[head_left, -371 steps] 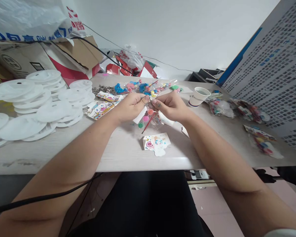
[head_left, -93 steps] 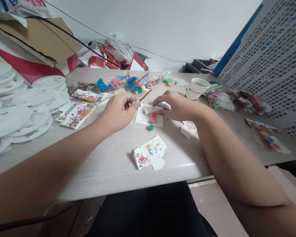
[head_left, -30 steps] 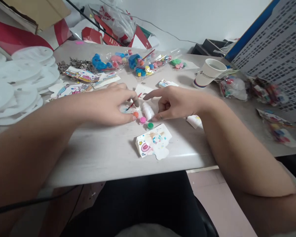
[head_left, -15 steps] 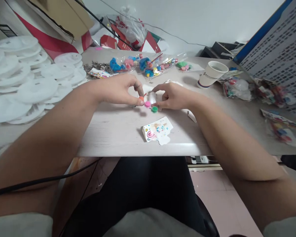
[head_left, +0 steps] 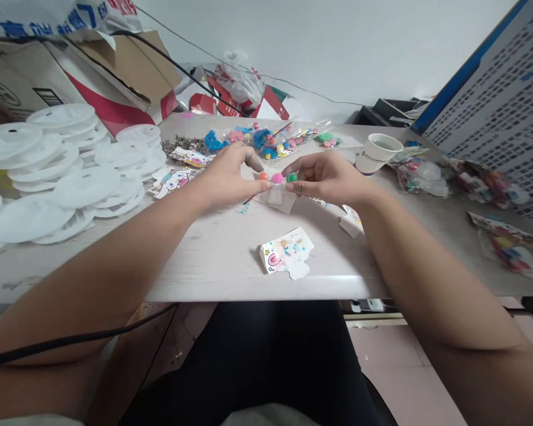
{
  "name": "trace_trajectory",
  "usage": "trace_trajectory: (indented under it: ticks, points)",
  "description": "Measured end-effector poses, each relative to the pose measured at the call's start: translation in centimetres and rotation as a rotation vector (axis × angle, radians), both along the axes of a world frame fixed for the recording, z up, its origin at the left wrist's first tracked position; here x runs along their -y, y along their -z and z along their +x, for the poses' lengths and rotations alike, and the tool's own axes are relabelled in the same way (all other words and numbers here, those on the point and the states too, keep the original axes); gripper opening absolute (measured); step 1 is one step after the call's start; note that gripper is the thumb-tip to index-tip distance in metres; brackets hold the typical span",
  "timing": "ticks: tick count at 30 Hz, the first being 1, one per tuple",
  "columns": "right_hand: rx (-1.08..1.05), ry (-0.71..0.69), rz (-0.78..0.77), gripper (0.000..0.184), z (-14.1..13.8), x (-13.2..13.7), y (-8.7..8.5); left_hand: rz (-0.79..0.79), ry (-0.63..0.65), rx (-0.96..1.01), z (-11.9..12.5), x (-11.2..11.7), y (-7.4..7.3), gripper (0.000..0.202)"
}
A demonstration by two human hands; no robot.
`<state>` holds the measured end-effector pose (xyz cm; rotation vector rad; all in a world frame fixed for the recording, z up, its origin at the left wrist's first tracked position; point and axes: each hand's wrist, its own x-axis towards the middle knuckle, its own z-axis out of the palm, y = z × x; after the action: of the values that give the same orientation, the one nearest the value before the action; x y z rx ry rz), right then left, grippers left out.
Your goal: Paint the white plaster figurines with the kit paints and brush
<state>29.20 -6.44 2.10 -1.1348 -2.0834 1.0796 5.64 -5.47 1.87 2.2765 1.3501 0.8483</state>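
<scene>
A short strip of three small paint pots (head_left: 277,177), orange, pink and green, is held just above the table between both hands. My left hand (head_left: 229,176) pinches the orange end. My right hand (head_left: 326,176) pinches the green end. Under the strip lie a small white bottle (head_left: 275,194) and a white card (head_left: 288,203). A painted cartoon cutout (head_left: 288,253) lies nearer the table's front edge.
Stacks of white plastic discs (head_left: 53,171) fill the left side. Cartoon cards (head_left: 174,180), bags of coloured paint pots (head_left: 266,139) and a paper cup (head_left: 375,153) sit further back. More packets (head_left: 500,236) lie at the right. Cardboard boxes (head_left: 128,77) stand behind.
Both hands have lifted the strip of three paint pots off the table and hold it by its ends. The camera has tilted up a little.
</scene>
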Motion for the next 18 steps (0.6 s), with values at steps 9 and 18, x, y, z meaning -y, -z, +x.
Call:
trace_trajectory:
  ticks: [9, 18]
  points:
    - [0.067, 0.008, 0.128, 0.053, -0.6, 0.4, -0.4, 0.069, 0.129, -0.086, -0.1, 0.0, 0.2, 0.023]
    - [-0.163, 0.154, 0.075, 0.059, -2.2, 0.9, 0.0, -0.006, 0.297, 0.052, 1.2, 1.9, -0.6, 0.019]
